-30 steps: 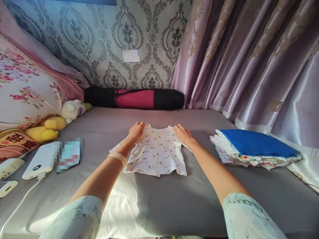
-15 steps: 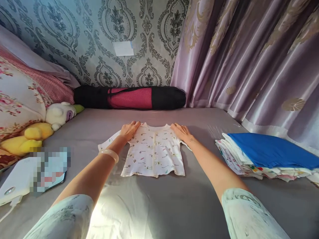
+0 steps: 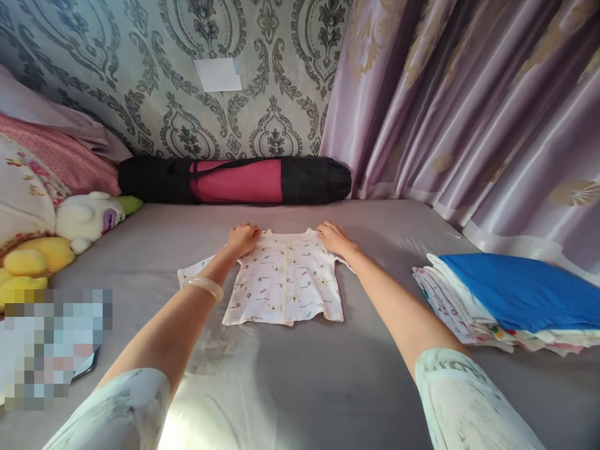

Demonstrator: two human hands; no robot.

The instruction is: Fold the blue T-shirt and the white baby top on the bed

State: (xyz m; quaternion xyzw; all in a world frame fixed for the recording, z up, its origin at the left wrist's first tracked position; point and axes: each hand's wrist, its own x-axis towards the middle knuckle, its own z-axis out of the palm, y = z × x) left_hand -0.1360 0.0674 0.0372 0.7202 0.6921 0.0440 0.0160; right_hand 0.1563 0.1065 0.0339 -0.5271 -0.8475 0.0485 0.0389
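Note:
A small white baby shirt with a tiny print and a front placket lies spread on the grey bed sheet, its neckline facing away from me. My left hand, with a pale bangle on the forearm, is closed on the shirt's left shoulder. At the opposite shoulder, my right hand has its fingers bent over the cloth and pinching it. Each forearm partly covers the sleeve on its side. The fingertips are partly hidden.
To the right sits a stack of folded clothes, a blue piece on top. Plush toys and a blurred phone-like device are at left. A black-and-red rolled bag lies along the wall, beside purple curtains.
The view has shifted slightly. My fingers look more curled at the shirt's shoulders, and the shirt's lower hem appears flatter. Both hands stay at the shoulders.

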